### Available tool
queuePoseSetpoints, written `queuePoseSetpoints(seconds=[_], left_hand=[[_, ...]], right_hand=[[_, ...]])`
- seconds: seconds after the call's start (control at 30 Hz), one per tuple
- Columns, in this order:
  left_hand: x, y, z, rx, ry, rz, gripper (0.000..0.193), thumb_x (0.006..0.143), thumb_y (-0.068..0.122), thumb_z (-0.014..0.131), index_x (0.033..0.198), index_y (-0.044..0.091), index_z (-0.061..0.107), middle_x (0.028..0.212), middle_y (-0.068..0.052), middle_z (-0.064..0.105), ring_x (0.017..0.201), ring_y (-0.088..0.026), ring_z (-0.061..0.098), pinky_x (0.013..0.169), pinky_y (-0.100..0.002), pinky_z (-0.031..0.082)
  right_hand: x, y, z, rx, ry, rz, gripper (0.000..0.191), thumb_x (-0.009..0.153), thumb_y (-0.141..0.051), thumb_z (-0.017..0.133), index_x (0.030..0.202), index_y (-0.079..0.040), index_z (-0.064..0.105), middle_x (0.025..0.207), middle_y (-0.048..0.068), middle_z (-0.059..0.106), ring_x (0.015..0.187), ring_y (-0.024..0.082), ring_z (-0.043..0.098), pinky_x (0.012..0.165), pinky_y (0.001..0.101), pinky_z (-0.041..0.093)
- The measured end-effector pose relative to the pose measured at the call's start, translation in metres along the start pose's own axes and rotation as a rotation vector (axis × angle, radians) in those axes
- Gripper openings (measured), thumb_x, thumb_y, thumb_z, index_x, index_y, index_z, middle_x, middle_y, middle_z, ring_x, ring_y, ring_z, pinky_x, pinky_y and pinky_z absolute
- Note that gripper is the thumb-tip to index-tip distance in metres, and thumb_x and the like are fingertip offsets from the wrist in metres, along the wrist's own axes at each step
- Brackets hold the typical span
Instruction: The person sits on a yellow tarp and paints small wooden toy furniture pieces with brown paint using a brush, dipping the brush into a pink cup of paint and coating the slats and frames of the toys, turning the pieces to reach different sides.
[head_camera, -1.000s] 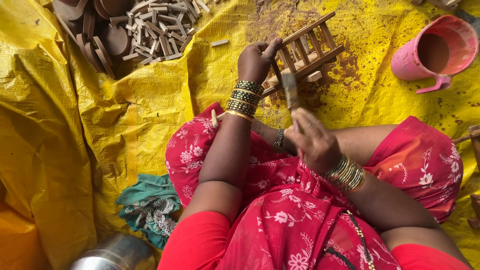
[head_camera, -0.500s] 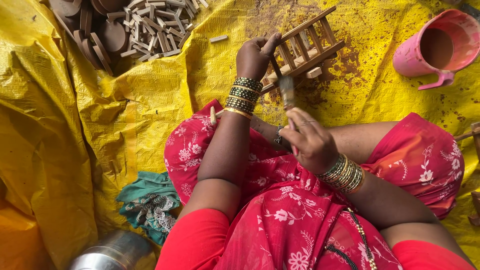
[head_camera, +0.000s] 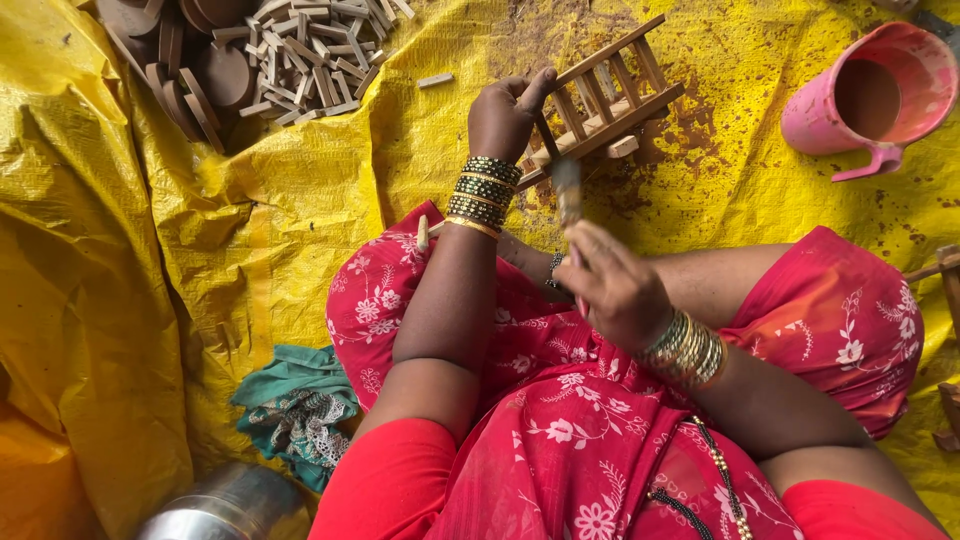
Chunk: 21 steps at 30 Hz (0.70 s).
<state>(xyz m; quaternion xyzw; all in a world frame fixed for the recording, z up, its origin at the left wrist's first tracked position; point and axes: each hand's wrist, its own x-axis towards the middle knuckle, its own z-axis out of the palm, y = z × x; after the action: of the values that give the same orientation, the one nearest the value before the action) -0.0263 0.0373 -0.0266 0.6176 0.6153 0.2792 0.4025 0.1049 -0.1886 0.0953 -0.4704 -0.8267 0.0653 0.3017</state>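
I see my left hand (head_camera: 508, 112) with fingers clamped on a small wooden rack (head_camera: 603, 92) over the yellow sheet (head_camera: 300, 190), while my right hand (head_camera: 615, 290) grips a brush (head_camera: 569, 190).

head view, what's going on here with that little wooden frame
A person sits on a yellow sheet. The left hand grips a small wooden frame of slats at one end, holding it tilted over the sheet. The right hand holds a brush whose blurred tip is close to the frame. A pink jug lies to the right, and a pile of wooden pieces sits at upper left.
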Motion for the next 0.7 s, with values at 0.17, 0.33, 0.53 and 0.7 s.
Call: queuePoseSetpoints(seconds=[0.17,0.33,0.53,0.7], left_hand=[[-0.006,0.009,-0.004,0.063,-0.01,0.018,0.057,0.088,0.067,0.061,0.072,0.014,0.078,0.055,0.0,0.063,0.048,-0.012,0.057,0.049,-0.033,0.046],[-0.014,0.019,-0.006,0.042,-0.002,0.068,0.056,0.088,0.066,0.062,0.074,0.015,0.077,0.054,0.001,0.063,0.047,-0.012,0.057,0.048,-0.033,0.045],[-0.018,0.024,-0.004,0.065,-0.03,0.032,0.053,0.093,0.06,0.061,0.077,0.013,0.079,0.057,0.0,0.065,0.048,-0.013,0.055,0.048,-0.035,0.045],[-0.021,0.026,0.002,0.136,0.011,0.073,0.052,0.096,0.057,0.063,0.085,0.009,0.081,0.063,-0.005,0.069,0.051,-0.015,0.058,0.052,-0.035,0.048]], right_hand=[[-0.012,0.01,-0.027,0.087,0.019,0.066,0.041,0.075,0.011,0.06,0.113,-0.003,0.069,0.13,0.025,0.063,0.124,0.043,0.063,0.106,0.0465,0.055],[-0.007,0.038,-0.021,-0.16,0.049,0.215,0.034,0.08,0.008,0.067,0.11,-0.007,0.071,0.131,0.022,0.064,0.123,0.04,0.063,0.104,0.0465,0.055],[-0.017,0.018,-0.014,-0.038,0.066,0.002,0.024,0.087,0.003,0.071,0.108,-0.008,0.07,0.131,0.019,0.062,0.126,0.038,0.063,0.104,0.0437,0.055],[-0.014,0.051,-0.037,-0.062,0.058,0.148,0.031,0.075,0.006,0.067,0.101,-0.009,0.07,0.129,0.019,0.066,0.119,0.039,0.065,0.096,0.0432,0.056]])
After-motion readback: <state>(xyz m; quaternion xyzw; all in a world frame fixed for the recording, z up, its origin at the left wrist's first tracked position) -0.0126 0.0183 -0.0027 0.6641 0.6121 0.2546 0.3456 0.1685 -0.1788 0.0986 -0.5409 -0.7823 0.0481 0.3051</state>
